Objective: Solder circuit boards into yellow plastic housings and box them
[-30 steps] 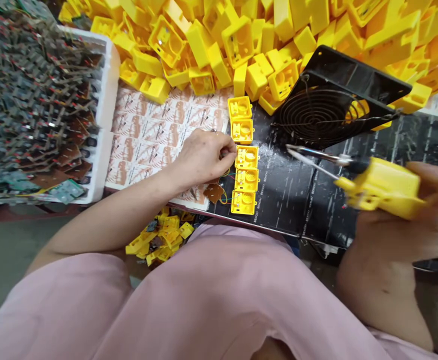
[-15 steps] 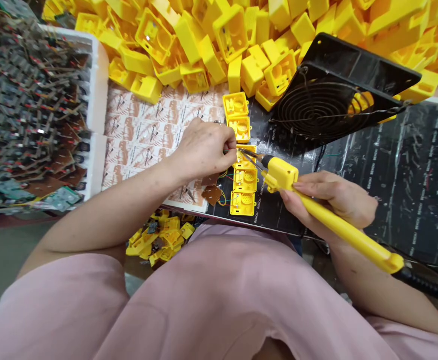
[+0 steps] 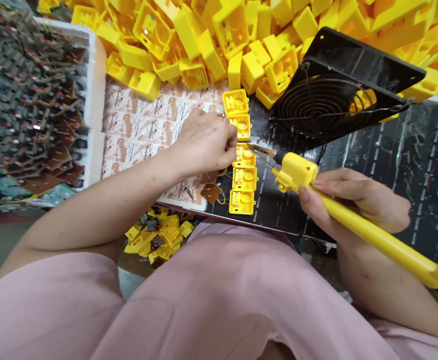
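Note:
My right hand (image 3: 357, 200) is closed round the yellow handle of a soldering iron (image 3: 376, 237). Its tip, with a thin metal tube beside it, points left at a row of small yellow plastic housings (image 3: 244, 179). Over the left side of that row, my left hand (image 3: 207, 140) is closed in a pinch at the third housing from the front; whatever its fingertips hold is hidden. Below this hand a brown circuit board (image 3: 210, 192) lies beside the front housing, joined to it by thin wires. Another brown board shows partly under the hand.
A black fan with a wire guard (image 3: 316, 107) stands tilted at the right. Yellow housings (image 3: 189, 35) are heaped along the back. At the left, a white foam box (image 3: 97, 85) holds many wired circuit boards. More yellow parts (image 3: 166, 235) lie below the table's front edge.
My right hand has drawn the soldering iron to the right, and its tip has shifted slightly right over the housings. My left hand stays pinched in nearly the same place.

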`<state>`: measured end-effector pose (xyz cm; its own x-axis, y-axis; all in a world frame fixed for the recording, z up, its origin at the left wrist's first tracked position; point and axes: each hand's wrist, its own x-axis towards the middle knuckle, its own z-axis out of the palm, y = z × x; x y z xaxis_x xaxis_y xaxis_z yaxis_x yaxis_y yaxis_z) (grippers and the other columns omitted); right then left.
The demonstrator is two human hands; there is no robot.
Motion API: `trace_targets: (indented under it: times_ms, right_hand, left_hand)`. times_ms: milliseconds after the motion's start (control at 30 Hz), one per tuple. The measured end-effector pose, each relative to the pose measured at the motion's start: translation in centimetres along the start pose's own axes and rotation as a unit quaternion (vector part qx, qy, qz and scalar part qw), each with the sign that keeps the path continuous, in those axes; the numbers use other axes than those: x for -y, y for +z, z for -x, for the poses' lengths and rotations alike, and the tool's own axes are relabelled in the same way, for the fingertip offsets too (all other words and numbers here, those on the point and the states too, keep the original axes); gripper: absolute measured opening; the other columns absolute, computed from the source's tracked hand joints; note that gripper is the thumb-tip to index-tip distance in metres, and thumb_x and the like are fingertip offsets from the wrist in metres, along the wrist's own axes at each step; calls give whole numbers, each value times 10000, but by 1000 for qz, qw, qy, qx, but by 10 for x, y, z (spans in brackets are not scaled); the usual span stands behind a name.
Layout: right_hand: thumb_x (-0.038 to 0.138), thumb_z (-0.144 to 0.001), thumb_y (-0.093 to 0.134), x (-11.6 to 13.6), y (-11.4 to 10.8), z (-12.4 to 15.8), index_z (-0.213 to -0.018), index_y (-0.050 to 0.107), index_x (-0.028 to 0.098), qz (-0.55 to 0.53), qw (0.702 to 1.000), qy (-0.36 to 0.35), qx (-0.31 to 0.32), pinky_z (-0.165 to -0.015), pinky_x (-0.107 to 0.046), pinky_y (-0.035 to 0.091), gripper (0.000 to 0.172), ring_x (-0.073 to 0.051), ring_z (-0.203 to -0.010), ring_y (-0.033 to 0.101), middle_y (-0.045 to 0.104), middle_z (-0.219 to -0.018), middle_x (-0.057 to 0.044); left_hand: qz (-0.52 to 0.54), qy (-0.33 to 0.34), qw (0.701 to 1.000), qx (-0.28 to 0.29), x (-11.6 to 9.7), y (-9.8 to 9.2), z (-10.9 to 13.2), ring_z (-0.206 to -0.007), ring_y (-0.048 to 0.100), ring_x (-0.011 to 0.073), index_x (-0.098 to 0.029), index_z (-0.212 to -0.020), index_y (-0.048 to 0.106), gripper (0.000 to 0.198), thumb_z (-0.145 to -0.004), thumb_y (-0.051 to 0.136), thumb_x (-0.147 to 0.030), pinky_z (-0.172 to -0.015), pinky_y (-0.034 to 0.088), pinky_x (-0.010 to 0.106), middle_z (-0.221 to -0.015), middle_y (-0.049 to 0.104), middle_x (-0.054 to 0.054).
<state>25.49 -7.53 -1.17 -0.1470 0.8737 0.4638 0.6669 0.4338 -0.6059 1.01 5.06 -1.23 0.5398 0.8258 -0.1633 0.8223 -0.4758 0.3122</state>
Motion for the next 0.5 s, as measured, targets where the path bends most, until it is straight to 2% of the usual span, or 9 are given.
trace_targets:
  times_ms: [67,100,167,233,367,500]
  right_hand:
    - [223,-873,833,0,1,2,-970,681,275,2,998,-41,-55,-589,-269,617,187,-177,-705,766,775,-806,10]
    - [216,-868,837,-1,1,3,-1056,697,282,8,997,-47,-61,-594,-270,617,243,-175,-705,764,786,-843,12]
    - [244,-867,844,-2,2,5,-1254,687,290,15,998,-40,-43,-606,-279,627,420,-174,-702,765,807,-932,11]
    - [275,-857,858,-3,2,8,-1351,664,298,26,999,-21,-34,-620,-289,636,530,-177,-711,770,816,-999,10]
    - [282,-838,874,-3,4,11,-1161,740,301,26,996,-11,-86,-600,-323,640,350,-209,-733,785,818,-969,4]
    - [214,-834,862,-5,6,10,-1070,741,286,-25,995,-54,-80,-563,-300,634,275,-208,-721,784,796,-848,13]
  left_hand:
    - [-6,9,1000,-3,2,1,0,-1019,707,327,-199,-739,718,129,-806,629,-265,-1067,451,475,-768,711,53]
    - [-6,15,1000,-8,3,2,0,-1023,704,324,-198,-740,720,150,-824,631,-285,-1069,448,472,-763,707,52]
    - [-6,34,999,-24,5,2,2,-1041,693,319,-196,-742,723,213,-874,621,-327,-1073,441,474,-755,701,52]
    - [-18,59,997,-37,8,2,6,-1071,680,318,-201,-759,732,266,-929,586,-345,-1082,429,491,-772,710,55]
    - [-47,79,994,-63,13,0,14,-1075,672,308,-233,-873,767,262,-976,543,-324,-1096,411,542,-842,744,50]
    - [-29,75,993,-91,17,6,17,-987,680,281,-237,-909,765,209,-948,569,-299,-1088,419,563,-821,740,33]
